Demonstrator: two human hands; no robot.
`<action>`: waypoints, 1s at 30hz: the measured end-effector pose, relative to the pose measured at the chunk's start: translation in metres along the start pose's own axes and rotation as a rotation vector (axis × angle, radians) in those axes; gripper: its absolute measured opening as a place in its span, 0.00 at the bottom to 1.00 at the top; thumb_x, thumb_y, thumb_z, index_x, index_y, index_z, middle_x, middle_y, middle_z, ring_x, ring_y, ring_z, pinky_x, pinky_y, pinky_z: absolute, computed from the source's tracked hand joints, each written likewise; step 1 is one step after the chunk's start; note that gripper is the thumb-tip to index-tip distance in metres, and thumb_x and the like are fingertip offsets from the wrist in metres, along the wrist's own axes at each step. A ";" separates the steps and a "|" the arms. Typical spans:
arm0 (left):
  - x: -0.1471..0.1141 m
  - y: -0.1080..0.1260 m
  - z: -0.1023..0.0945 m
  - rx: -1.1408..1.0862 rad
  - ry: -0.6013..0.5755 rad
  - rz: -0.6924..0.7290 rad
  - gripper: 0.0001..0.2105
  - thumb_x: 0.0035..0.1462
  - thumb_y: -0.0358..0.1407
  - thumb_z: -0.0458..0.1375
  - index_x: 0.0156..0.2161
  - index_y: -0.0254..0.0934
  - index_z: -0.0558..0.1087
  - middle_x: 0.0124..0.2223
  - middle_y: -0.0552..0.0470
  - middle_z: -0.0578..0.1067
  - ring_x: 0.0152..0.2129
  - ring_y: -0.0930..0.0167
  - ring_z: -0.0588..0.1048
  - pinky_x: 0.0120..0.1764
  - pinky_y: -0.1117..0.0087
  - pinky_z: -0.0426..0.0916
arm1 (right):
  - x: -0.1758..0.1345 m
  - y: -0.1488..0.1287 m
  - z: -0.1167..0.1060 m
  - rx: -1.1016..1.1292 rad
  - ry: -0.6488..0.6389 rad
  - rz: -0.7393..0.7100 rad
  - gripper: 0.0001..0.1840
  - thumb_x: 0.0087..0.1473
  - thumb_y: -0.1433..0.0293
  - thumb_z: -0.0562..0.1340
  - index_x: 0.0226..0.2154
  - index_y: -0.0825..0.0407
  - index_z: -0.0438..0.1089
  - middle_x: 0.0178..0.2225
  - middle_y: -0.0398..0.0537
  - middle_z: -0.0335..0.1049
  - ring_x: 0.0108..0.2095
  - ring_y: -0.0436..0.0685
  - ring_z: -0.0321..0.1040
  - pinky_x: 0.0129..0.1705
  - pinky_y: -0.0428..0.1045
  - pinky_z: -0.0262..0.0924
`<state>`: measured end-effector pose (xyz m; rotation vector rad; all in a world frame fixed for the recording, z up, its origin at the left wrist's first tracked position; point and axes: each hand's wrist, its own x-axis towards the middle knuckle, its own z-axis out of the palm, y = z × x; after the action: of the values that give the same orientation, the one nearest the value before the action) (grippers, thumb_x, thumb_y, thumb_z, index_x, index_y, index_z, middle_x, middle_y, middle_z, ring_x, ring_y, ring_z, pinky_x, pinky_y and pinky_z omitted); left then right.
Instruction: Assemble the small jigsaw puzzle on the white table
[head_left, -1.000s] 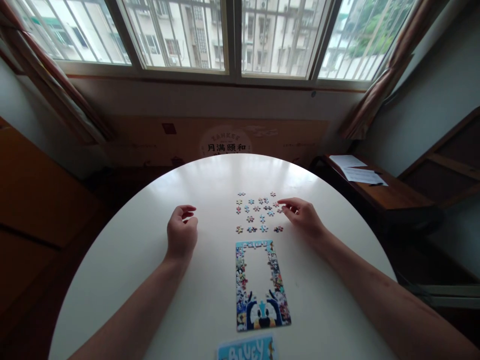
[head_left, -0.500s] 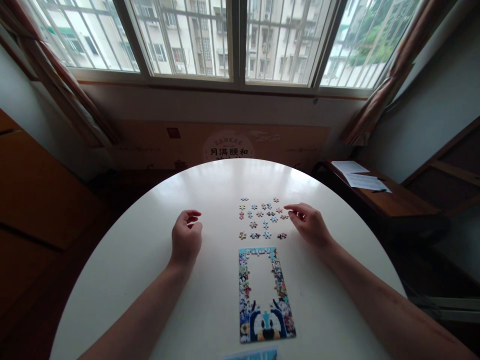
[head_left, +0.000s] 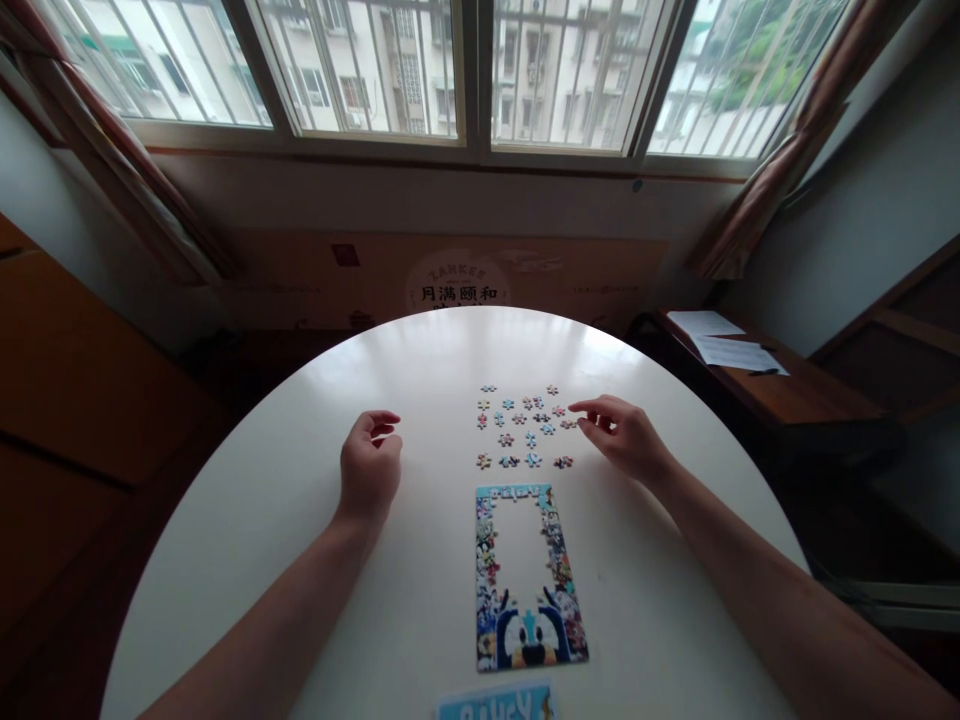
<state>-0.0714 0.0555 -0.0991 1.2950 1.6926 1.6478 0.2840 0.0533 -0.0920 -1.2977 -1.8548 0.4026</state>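
Several loose jigsaw pieces (head_left: pixel 531 440) lie spread on the white round table (head_left: pixel 247 520). Below them is a partly assembled jigsaw puzzle (head_left: pixel 534 640): its border is joined, a blue dog face fills the bottom, and bare tabletop shows through the middle. My right hand (head_left: pixel 622 435) is at the right edge of the loose pieces, index finger stretched out and thumb apart, with nothing visible between them. Its fingertips are close to a small piece (head_left: pixel 568 424); whether they touch it I cannot tell. My left hand (head_left: pixel 373 465) rests left of the pieces, loosely curled, a gap between thumb and fingers.
A blue printed card or box (head_left: pixel 499 702) is partly cut off at the bottom edge. To the right stands a brown side table (head_left: pixel 787 400) with papers (head_left: pixel 739 353) and a dark pen. Barred windows and a printed board (head_left: pixel 285 270) are beyond the table.
The view has shifted slightly, so more of the blue printed item shows at the bottom. Both hands keep nearly the same place; the right hand's fingers look slightly more spread.
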 end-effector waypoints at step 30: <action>0.001 0.002 0.002 -0.021 -0.014 -0.003 0.13 0.37 0.34 0.54 0.33 0.39 0.72 0.36 0.50 0.75 0.36 0.64 0.73 0.40 0.64 0.67 | -0.003 -0.009 -0.017 -0.029 -0.510 -0.032 0.10 0.58 0.68 0.64 0.42 0.50 0.79 0.36 0.48 0.75 0.32 0.51 0.68 0.37 0.50 0.66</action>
<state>-0.0698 0.0567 -0.0972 1.2904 1.6635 1.6465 0.2917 0.0442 -0.0772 -1.2606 -2.3029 0.7456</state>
